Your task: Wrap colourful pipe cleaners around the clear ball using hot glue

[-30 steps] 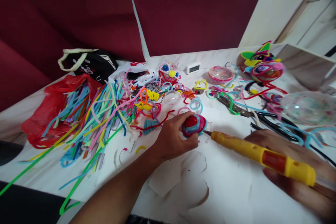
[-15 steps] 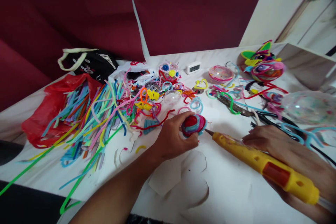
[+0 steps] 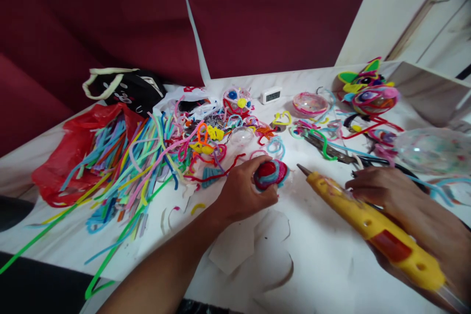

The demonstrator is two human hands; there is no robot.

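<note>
Between thumb and fingers, my left hand [image 3: 247,189] grips a small round piece [image 3: 271,174] wound in red, light blue and pink pipe cleaner, just above the white table. My right hand [image 3: 405,201] is closed round a yellow glue gun [image 3: 364,223] with a red panel on its side. The gun's dark nozzle points up and left toward the round piece, with a gap between them. Part of my right hand's fingers is hidden behind the gun.
Pipe cleaners [image 3: 147,157] spill from a red plastic bag [image 3: 62,169] at the left. Behind are a black bag [image 3: 125,93], a decorated ball [image 3: 237,101], a small white clock [image 3: 271,95] and a clear bowl [image 3: 311,104]. Scissors [image 3: 331,151] and a large clear dome [image 3: 432,151] are at the right.
The glue gun in my right hand has moved slightly right and up, so its nozzle is farther from the round piece. My left hand has stayed nearly still.
</note>
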